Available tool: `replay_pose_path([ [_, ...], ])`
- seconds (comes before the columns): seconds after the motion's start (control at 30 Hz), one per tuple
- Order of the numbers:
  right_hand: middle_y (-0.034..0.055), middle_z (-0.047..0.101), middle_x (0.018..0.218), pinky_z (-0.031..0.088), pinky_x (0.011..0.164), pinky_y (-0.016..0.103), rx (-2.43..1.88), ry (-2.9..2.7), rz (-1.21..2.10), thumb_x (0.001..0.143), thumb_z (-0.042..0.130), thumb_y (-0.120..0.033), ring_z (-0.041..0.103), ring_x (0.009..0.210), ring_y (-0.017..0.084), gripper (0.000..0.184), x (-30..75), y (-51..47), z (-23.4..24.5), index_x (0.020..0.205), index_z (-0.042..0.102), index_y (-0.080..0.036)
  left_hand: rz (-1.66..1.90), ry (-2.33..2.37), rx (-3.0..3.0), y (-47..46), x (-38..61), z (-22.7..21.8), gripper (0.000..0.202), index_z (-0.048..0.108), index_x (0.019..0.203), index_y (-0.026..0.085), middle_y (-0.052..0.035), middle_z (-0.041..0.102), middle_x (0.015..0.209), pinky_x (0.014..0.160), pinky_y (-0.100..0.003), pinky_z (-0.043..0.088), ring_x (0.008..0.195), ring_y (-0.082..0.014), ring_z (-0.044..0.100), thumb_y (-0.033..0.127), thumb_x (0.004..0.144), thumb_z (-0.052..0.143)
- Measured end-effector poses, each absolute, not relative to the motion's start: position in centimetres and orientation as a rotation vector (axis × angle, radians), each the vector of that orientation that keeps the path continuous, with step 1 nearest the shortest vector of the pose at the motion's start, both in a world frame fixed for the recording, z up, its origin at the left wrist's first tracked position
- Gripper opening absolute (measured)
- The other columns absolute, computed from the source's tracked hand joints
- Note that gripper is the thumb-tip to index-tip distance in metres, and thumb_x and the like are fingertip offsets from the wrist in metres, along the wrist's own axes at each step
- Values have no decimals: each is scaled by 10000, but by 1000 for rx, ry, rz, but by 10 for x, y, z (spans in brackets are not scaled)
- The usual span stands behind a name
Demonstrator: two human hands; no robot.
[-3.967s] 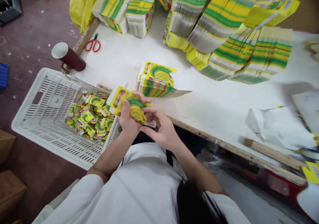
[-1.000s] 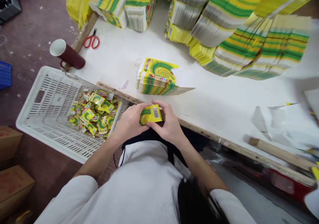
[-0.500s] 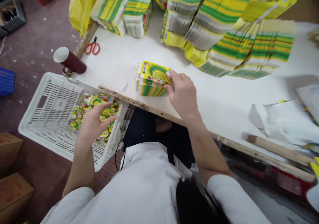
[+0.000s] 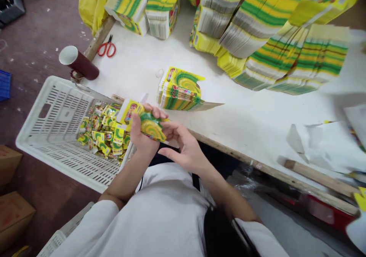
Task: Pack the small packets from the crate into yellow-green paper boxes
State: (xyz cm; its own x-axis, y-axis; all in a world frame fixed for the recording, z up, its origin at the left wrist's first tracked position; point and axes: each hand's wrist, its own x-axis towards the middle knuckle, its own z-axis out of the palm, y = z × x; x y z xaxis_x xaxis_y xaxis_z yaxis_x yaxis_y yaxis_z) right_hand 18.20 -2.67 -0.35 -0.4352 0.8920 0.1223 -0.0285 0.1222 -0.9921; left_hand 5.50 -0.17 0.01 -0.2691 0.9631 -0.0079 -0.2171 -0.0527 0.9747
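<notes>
My left hand [image 4: 141, 135] is closed round a flat yellow-and-green carton blank [image 4: 143, 120], held at the table's near edge above the crate's corner. My right hand [image 4: 183, 144] sits just to the right of it, fingers spread, fingertips touching the blank's right end. A small stack of the same flat blanks [image 4: 180, 89] lies on the white table [image 4: 251, 116] just beyond my hands. The white slotted crate [image 4: 54, 116] at my left holds several folded yellow-and-green little boxes [image 4: 104, 129].
Tall leaning stacks of blanks [image 4: 257, 32] fill the table's far side. Red scissors [image 4: 106, 48] and a dark red cup [image 4: 78, 63] sit at the far left corner. Torn white paper [image 4: 317, 139] and a wooden stick [image 4: 317, 175] lie at right. Cardboard boxes [image 4: 11, 219] stand on the floor.
Half a second ago my left hand hung open over the crate and my right was on the stack. Both have come back together at the table edge with a fresh flat blank.
</notes>
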Motion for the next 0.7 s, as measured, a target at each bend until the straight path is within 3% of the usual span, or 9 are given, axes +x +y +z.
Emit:
replay_pose_path([
  [0.1, 53, 641, 1146, 593, 891, 355, -893, -1510, 1434, 877, 716, -278, 663, 1017, 210, 429, 172, -32, -13, 1276, 557, -296, 1598, 1275, 901, -1, 54, 1, 578, 536, 908, 267, -6, 502, 746, 768, -350, 568, 680, -154, 572, 798, 886, 311],
  [0.2, 31, 670, 999, 591, 798, 346, -999, -1551, 1246, 889, 691, -238, 654, 859, 188, 297, 176, -26, -16, 1179, 640, -276, 1525, 1321, 997, -8, 50, -10, 711, 587, 991, 294, -29, 574, 830, 798, -372, 576, 785, -182, 615, 896, 817, 253],
  [0.27, 26, 696, 975, 581, 774, 346, -1036, -1552, 1177, 898, 676, -225, 661, 840, 188, 252, 184, -20, -17, 1148, 670, -260, 1466, 1324, 1053, -16, 44, -22, 737, 636, 1038, 290, -40, 641, 884, 818, -386, 584, 865, -206, 657, 922, 753, 385],
  [0.37, 18, 734, 934, 574, 753, 329, -1030, -1557, 1148, 927, 633, -201, 687, 825, 182, 185, 199, -15, -17, 1085, 713, -254, 1451, 1423, 1080, -26, 29, -37, 492, 713, 944, 257, -12, 713, 843, 794, -347, 591, 808, -185, 696, 695, 721, 729],
  [0.47, 10, 756, 899, 567, 723, 315, -1000, -1635, 1069, 949, 598, -180, 693, 791, 172, 197, 214, -13, -18, 1050, 741, -271, 1331, 1428, 1145, -28, 3, -33, 304, 761, 863, 240, -12, 761, 828, 789, -338, 599, 768, -187, 726, 510, 734, 812],
  [0.53, 17, 764, 932, 565, 737, 334, -1020, -1725, 972, 954, 596, -192, 694, 820, 182, 216, 222, -13, -20, 1060, 754, -295, 1120, 1263, 1237, -25, -15, -17, 498, 755, 1093, 254, -76, 781, 1027, 881, -405, 598, 957, -265, 745, 605, 740, 772],
  [0.63, 26, 770, 934, 542, 834, 405, -1080, -1909, 771, 967, 566, -190, 679, 881, 211, 267, 231, -14, -22, 1045, 774, -339, 851, 1083, 1473, -21, -30, 12, 1044, 493, 1475, 256, -166, 610, 1419, 1129, -509, 449, 1346, -371, 552, 814, 621, 712],
  [0.7, 16, 773, 914, 515, 913, 445, -1022, -2030, 685, 970, 554, -182, 668, 890, 215, 292, 231, -17, -23, 1043, 771, -363, 701, 1121, 1683, -22, -25, 23, 1219, 368, 1543, 234, -189, 501, 1521, 1195, -515, 363, 1430, -388, 452, 765, 536, 805],
])
